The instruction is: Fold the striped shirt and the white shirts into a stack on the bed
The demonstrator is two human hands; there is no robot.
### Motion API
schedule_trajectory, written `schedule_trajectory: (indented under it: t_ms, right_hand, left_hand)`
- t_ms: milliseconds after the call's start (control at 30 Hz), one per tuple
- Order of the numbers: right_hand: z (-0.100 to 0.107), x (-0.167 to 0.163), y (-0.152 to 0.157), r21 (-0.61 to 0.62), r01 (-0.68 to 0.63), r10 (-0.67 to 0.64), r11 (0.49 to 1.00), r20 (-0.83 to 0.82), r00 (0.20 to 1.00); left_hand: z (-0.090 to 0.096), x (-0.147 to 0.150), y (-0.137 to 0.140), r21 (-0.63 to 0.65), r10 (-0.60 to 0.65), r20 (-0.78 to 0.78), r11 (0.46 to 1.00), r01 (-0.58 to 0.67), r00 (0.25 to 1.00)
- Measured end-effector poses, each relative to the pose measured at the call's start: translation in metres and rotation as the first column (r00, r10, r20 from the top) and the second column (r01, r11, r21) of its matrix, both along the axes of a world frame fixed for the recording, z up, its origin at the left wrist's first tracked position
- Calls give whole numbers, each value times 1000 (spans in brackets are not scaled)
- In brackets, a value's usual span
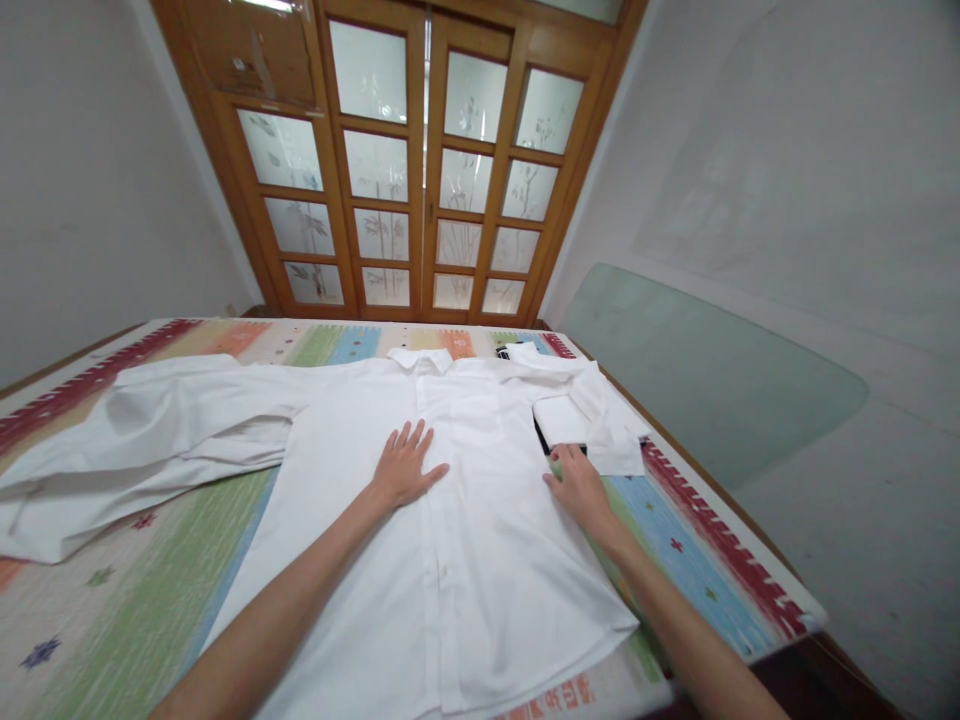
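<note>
A white collared button-up shirt [360, 560] lies spread front up, its collar at the far side. My left hand [405, 470] rests flat on its chest beside the button placket, fingers spread and holding nothing. One sleeve [187, 420] stretches left in loose folds. The other sleeve [619, 430] is bent and bunched at the right, over or around a flat white object with dark edges [559, 420]. My right hand [581, 490] is at the near edge of that object, fingers curled. What its fingertips hold is hidden.
Beneath the shirt is a colourful striped cover [150, 570] on a table or bed. A small black-and-white item [514, 350] sits beyond the right shoulder. A pale glass-like panel [712, 370] stands against the right wall. Wooden doors with patterned panes [375, 165] close the far end.
</note>
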State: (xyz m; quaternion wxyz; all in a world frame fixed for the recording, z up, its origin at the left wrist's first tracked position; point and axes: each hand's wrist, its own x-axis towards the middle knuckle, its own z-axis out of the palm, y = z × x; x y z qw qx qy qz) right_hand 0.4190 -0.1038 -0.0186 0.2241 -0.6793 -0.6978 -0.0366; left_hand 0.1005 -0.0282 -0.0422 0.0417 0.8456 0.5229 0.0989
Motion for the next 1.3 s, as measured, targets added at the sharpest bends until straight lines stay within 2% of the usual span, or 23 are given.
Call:
schedule_trajectory:
  t_ms: [100,233,300,400,467,500,567,633,667,733,767,833,900,967,1100,1167,1233,1300]
  right_hand:
    - [1,-19,-15,67,-212,207,975,72,976]
    - [-8,-32,-37,-42,-502,504,864,77,860]
    - [-15,-28,-46,-98,-535,543,839,79,836]
    - [-22,-18,-55,-117,-485,496,867,94,863]
    - [-24,-13,-59,-105,-453,463,885,109,880]
    - [-25,-11,-60,-100,-443,453,891,116,884]
    - [-27,-10,-61,-99,-432,442,896,131,887]
    - [-28,-10,-61,-102,-426,437,899,143,888]
    - [-29,-10,-61,-100,-425,436,900,146,888]
    - [-30,-11,-60,-91,-424,433,901,148,889]
    - [-30,-11,-60,-87,-423,432,902,146,890]
    - [-31,-11,-60,-88,-422,430,903,142,891]
    - [-31,-11,-60,-95,-418,428,903,136,893]
    - [-30,-11,-60,-98,-416,426,904,132,895]
    - [-30,-12,-60,-107,-416,427,903,135,894]
    - [-31,-12,-59,-109,-415,427,903,139,893]
    - [-31,-11,-59,-107,-418,430,902,139,892]
    - [-31,-11,-59,-105,-425,436,899,138,889]
  left_hand:
    - [-3,-1,2,7,-28,20,1000,28,999]
    - [-5,-3,3,7,-92,68,996,91,993]
    - [-4,-5,4,6,-135,126,991,136,983]
    - [-1,-6,5,2,-196,331,978,208,923]
    - [2,-3,6,-29,-162,569,976,217,806]
    - [4,-1,6,-72,-98,693,976,203,714]
    - [9,6,6,-225,116,863,960,169,492]
    - [16,13,4,-396,344,888,909,129,304]
    - [20,16,1,-468,433,868,878,105,245]
    - [27,19,-6,-586,571,803,808,56,173]
    - [31,20,-12,-638,624,765,767,59,162]
    - [35,18,-26,-724,700,689,677,131,190]
    - [37,15,-44,-763,721,646,604,229,252]
    - [37,12,-66,-763,696,644,561,319,317]
    - [37,5,-106,-733,615,676,505,455,406]
    - [39,2,-119,-715,585,694,492,497,420]
    - [43,-2,-125,-693,570,715,504,516,405]
    - [46,-5,-128,-683,568,727,540,491,386]
